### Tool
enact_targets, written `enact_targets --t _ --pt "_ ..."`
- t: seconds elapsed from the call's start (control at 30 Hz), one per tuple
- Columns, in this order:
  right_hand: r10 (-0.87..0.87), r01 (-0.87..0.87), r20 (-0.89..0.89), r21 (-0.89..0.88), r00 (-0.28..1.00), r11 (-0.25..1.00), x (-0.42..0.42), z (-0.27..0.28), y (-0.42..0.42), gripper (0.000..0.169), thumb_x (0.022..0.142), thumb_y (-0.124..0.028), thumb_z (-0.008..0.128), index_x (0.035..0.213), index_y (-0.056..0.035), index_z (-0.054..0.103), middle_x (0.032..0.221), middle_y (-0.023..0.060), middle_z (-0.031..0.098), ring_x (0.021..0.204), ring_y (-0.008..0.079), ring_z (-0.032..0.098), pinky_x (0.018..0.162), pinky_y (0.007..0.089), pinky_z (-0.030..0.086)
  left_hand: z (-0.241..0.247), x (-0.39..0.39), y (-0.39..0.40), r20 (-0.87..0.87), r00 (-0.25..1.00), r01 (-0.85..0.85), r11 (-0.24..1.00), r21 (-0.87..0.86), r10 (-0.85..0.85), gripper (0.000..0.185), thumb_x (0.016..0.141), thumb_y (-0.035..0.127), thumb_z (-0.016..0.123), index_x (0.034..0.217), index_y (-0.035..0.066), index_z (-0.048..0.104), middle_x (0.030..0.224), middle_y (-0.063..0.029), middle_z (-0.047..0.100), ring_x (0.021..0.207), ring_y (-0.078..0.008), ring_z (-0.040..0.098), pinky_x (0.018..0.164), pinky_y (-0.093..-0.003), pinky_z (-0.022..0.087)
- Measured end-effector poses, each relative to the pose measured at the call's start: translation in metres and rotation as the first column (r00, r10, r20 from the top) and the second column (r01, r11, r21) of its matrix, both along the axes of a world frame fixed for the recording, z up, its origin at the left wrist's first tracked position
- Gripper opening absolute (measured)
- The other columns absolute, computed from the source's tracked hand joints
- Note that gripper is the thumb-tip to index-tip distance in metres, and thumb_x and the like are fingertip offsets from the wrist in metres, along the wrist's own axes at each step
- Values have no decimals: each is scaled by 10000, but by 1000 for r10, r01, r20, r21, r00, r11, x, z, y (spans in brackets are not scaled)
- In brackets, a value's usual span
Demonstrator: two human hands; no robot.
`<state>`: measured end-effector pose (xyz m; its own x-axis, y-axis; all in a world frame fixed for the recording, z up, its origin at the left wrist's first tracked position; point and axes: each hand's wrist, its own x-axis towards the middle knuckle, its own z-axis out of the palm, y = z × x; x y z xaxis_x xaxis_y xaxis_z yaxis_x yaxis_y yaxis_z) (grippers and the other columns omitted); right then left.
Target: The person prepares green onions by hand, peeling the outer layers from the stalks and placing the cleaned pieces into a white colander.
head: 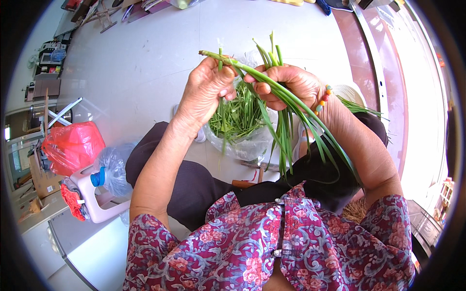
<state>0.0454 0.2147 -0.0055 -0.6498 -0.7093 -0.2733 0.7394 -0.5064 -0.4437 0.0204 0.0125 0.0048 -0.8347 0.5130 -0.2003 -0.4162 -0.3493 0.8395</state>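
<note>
My left hand (213, 87) pinches a thin green leaf that hangs down below the fingers. In my right hand (293, 85) is a bunch of long green chive-like leaves (285, 134), cut or torn ends up, tips trailing over my lap. A thicker stalk (251, 70) with a brownish end crosses from the left fingertips over the right fingers; which hand bears it is unclear. Below both hands sits a clear plastic bag (247, 151), opened wide, with many loose greens (236, 116) inside. My right wrist wears a bead bracelet.
Behind my right forearm, a pale perforated basket (351, 92) has more long leaves (358, 107) by it. To the left are a red plastic bag (74, 145), a clear bottle with a blue cap (113, 169) and a pinkish plastic stool (91, 196). A door track (378, 80) runs at right.
</note>
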Motion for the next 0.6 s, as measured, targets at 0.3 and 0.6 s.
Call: enact_targets --t 0.3,0.6 --pt "20 -19 16 -22 1000 1000 1 -3 -2 239 808 -91 532 1023 12 532 709 -7 558 464 32 420 385 171 311 3 -2 -1 -37 991 -135 959 -250 130 124 786 20 610 884 17 533 687 -30 542 477 -52 389 439 -184 313" --pt "-21 20 8 121 1000 992 2 -10 -3 248 808 -79 555 1027 32 516 700 -10 564 453 23 447 372 155 324 -10 -11 -13 -16 954 -286 899 -331 298 108 763 -31 587 856 -4 539 683 -29 532 465 -40 378 436 -188 308"
